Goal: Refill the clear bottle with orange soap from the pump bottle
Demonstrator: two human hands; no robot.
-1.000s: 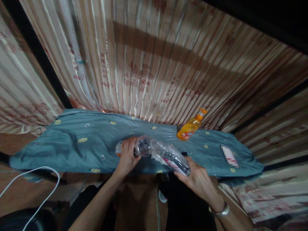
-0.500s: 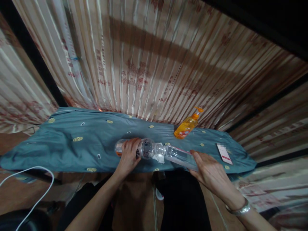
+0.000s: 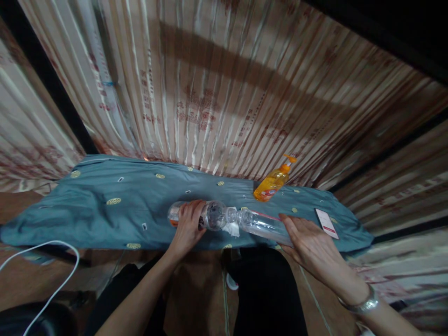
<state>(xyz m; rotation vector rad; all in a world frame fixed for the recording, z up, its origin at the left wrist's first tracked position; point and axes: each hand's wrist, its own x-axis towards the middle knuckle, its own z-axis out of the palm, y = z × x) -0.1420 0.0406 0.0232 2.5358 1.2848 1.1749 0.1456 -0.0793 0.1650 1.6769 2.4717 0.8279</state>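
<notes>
My left hand (image 3: 189,222) grips a clear plastic bottle (image 3: 209,215) that lies on its side on the blue-grey cloth (image 3: 115,210). My right hand (image 3: 307,236) holds a second clear bottle (image 3: 261,225) by its base, tilted, with its neck meeting the mouth of the first bottle. A crumpled white tissue (image 3: 231,229) lies under the joint of the two bottles. An orange end shows at the left bottle's far side, partly hidden by my fingers.
An orange pump bottle (image 3: 273,183) stands at the back of the cloth-covered surface, against a striped curtain. A phone (image 3: 326,223) lies on the cloth at the right. A white cable (image 3: 42,246) loops at the lower left. My dark-clothed legs are below the surface's near edge.
My right hand has swung the second bottle outward to the right and lowered it, so it now lines up more flatly with the left bottle. The left hand has stayed in place.
</notes>
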